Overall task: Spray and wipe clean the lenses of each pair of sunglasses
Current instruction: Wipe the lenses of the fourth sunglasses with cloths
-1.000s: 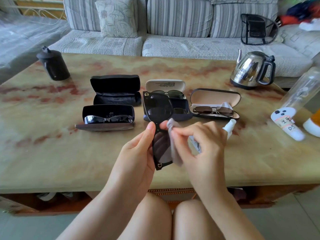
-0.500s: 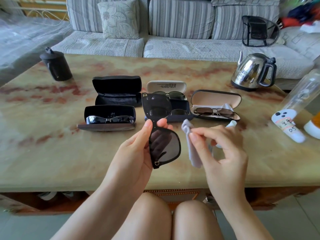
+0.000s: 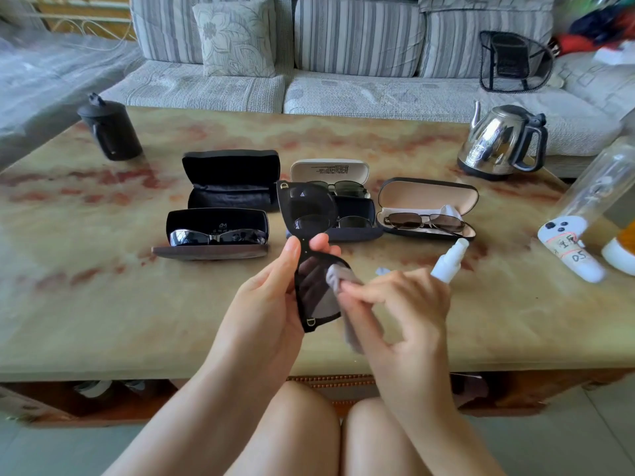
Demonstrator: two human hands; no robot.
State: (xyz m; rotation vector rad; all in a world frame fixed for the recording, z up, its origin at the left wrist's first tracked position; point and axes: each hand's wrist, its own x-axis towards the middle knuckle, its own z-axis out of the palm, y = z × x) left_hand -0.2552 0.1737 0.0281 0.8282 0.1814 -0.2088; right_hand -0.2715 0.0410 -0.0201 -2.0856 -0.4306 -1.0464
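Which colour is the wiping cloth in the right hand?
Light grey cloth, seen in the head view.

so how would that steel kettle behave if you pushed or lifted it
The kettle would probably slide rather than tip: it is squat, with a wide base flat on the glossy table. Its shiny metal body looks stiff and likely slippery, so the black handle at its side is the safer hold. How full or heavy it is cannot be told.
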